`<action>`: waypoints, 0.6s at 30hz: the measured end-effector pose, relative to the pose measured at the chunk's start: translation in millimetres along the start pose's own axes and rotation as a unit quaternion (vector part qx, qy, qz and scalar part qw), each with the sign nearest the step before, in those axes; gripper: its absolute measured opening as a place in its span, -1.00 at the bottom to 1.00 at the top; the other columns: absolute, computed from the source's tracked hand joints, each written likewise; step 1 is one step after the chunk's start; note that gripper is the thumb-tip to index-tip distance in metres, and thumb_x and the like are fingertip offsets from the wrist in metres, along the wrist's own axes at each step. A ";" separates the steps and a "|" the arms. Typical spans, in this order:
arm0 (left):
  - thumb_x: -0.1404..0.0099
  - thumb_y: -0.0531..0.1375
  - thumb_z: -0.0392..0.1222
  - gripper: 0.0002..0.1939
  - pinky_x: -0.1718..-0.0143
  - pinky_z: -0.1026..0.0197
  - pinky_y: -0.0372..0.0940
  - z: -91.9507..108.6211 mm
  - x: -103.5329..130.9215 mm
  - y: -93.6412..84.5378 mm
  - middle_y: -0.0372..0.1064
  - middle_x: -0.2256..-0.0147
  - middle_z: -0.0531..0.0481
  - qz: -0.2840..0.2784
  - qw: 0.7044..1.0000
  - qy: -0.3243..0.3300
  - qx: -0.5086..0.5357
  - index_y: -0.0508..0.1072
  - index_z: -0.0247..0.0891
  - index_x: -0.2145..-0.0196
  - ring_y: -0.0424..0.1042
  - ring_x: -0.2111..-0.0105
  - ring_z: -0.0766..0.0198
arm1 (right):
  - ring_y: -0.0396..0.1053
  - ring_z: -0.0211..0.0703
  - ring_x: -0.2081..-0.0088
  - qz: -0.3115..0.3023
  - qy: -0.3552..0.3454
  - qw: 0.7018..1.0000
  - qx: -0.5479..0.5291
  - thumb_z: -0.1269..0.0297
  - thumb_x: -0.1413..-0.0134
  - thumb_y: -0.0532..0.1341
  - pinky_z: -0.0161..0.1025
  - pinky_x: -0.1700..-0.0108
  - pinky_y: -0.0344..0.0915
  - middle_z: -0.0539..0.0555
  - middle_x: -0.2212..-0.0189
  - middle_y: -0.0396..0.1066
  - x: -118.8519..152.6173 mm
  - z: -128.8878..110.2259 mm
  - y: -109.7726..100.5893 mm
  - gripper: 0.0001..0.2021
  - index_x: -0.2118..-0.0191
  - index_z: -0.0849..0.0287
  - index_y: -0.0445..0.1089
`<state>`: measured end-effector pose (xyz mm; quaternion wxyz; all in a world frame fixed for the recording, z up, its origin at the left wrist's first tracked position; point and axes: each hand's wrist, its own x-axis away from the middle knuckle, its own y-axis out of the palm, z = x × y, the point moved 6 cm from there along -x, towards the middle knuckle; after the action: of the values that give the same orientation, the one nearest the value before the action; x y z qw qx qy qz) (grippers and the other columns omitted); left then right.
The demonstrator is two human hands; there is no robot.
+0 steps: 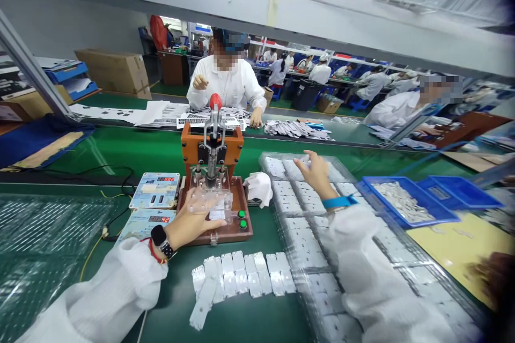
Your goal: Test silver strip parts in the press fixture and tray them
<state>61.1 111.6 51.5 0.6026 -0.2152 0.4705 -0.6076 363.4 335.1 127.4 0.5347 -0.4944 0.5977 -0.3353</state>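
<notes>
We work at a green bench mat point(249, 327) in a crowded assembly hall. Our left hand point(193, 220) pinches a small white part point(218, 215) on the orange press jig point(213, 182). Our right hand point(317, 174), fingers loose and holding nothing, rests over the clear blister tray point(306, 236). White strips point(241, 278) lie near us.

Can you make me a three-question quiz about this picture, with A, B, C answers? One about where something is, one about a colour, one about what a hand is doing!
1. Where is the left hand?
A. on the small press
B. in a blue bin
C. on a cardboard box

2. What colour is the knob on top of the press lever?
A. green
B. red
C. yellow

3. What is the right hand doing?
A. gripping the lever
B. resting in a lap
C. reaching over the clear tray

Answers: 1 A, it lies at the press base. 2 B, the knob shows red. 3 C, fingers spread above the tray pockets.
</notes>
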 end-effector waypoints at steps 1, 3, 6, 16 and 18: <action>-0.25 0.26 0.10 -0.37 -0.26 -0.15 -0.07 -0.6 0.0 1.1 0.36 -0.10 -0.08 -0.001 1.000 -0.005 -0.006 0.26 -0.04 -0.22 0.22 -0.15 -0.05 | 0.18 0.20 -0.09 -0.015 0.029 0.999 0.019 -0.05 -0.16 0.09 0.03 -0.08 0.06 0.32 -0.01 0.27 -8.5 4.5 5.8 -0.42 -0.20 0.19 0.14; -0.25 0.26 0.12 -0.37 -0.26 -0.15 -0.05 -1.5 0.3 2.8 0.34 -0.11 -0.08 -0.001 1.000 -0.012 -0.019 0.26 -0.04 -0.22 0.25 -0.14 -0.05 | 0.18 0.26 -0.09 -0.035 0.060 0.997 0.040 -0.07 -0.15 0.09 0.05 -0.08 0.05 0.37 -0.01 0.27 -22.6 8.6 17.2 -0.41 -0.18 0.22 0.18; -0.25 0.24 0.14 -0.37 -0.23 -0.22 -0.02 -1.5 1.1 4.3 0.30 -0.15 -0.09 -0.003 0.999 -0.013 -0.036 0.26 -0.02 -0.22 0.21 -0.16 -0.12 | 0.16 0.30 -0.12 -0.066 0.095 0.991 0.066 -0.09 -0.15 0.10 0.06 -0.11 0.03 0.39 -0.05 0.24 -38.7 10.9 33.7 -0.42 -0.14 0.22 0.24; -0.22 0.27 0.12 -0.37 -0.14 -0.24 0.12 -22.2 21.1 -9.0 0.16 -0.20 -0.18 0.030 0.999 -0.024 -0.003 0.27 -0.05 -0.19 0.08 -0.19 -0.20 | 0.15 0.31 -0.15 -0.117 0.084 0.982 0.120 -0.22 -0.13 0.04 0.10 -0.12 0.07 0.33 -0.09 0.23 -70.6 23.1 41.2 -0.38 -0.16 0.10 0.27; -0.21 0.28 0.14 -0.36 -0.15 -0.26 0.10 -28.1 23.4 -9.0 0.17 -0.18 -0.19 0.024 0.999 -0.026 -0.006 0.28 -0.07 -0.18 0.07 -0.19 -0.21 | 0.18 0.35 -0.13 -0.128 0.050 0.981 0.134 -0.23 -0.07 0.12 0.14 -0.09 0.10 0.35 -0.07 0.26 -71.6 28.1 44.3 -0.37 -0.12 0.11 0.32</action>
<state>28.9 97.0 38.8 0.6279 -0.2235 0.4635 -0.5839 376.0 419.3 102.5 0.5181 -0.4737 0.5048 -0.5023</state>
